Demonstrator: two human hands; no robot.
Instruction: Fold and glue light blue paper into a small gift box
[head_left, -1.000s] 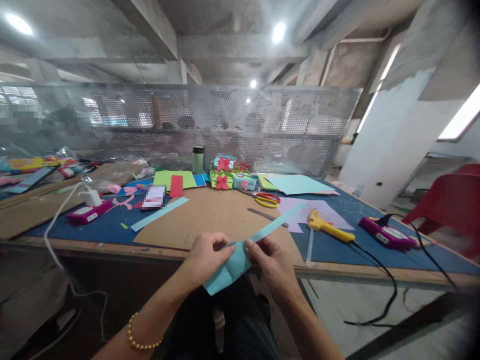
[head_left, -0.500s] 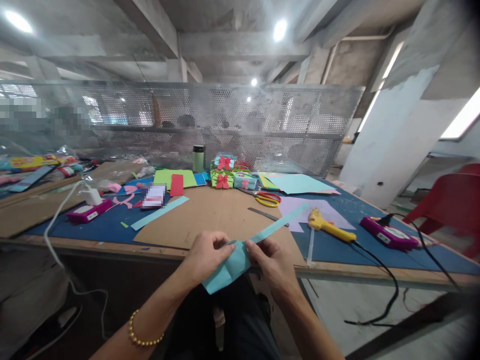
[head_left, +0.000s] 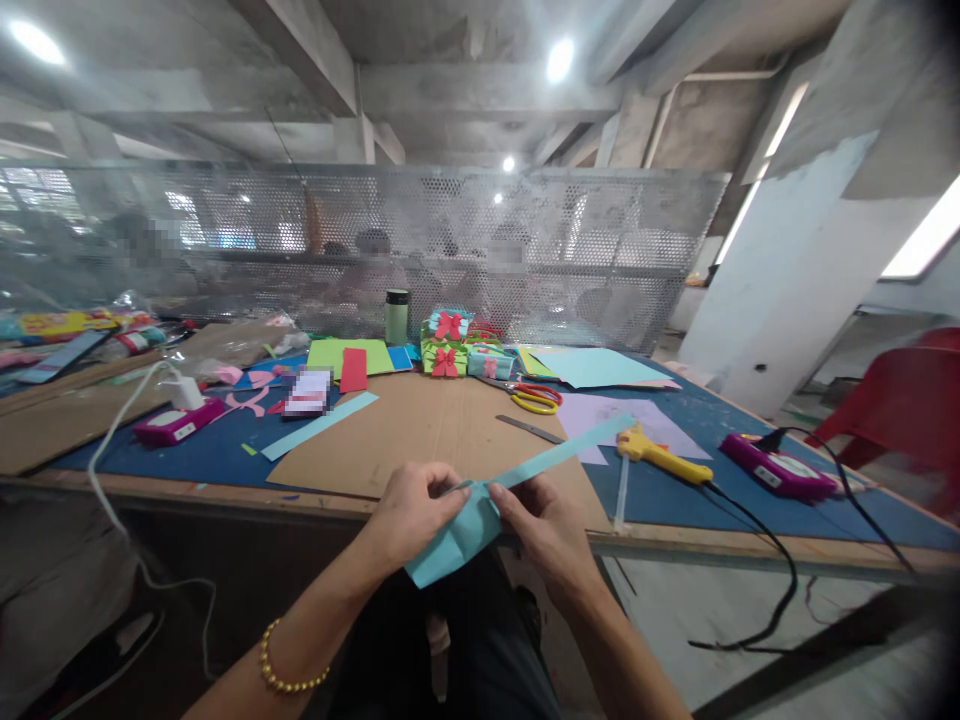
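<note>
A light blue folded paper piece [head_left: 456,545] is held over my lap at the table's front edge. My left hand [head_left: 420,512] pinches its upper left side between thumb and fingers. At its upper right corner my right hand [head_left: 541,520] pinches a long light blue paper strip [head_left: 566,448] against it. The strip slants up and right over the cardboard and the lilac paper, its far end close to the yellow glue gun [head_left: 660,458]. Fingertips behind the paper are hidden.
Brown cardboard [head_left: 420,425] covers the middle of the blue table. On it lie a metal ruler [head_left: 529,429] and red-and-yellow scissors [head_left: 536,397]. Small paper boxes with red bows [head_left: 445,360] stand behind, near a green bottle [head_left: 397,318]. Purple power strips [head_left: 780,468] sit at both sides.
The strip's far end has shifted slightly right, toward the glue gun. My right thumb has moved a little left along the paper. My left hand keeps its grip.
</note>
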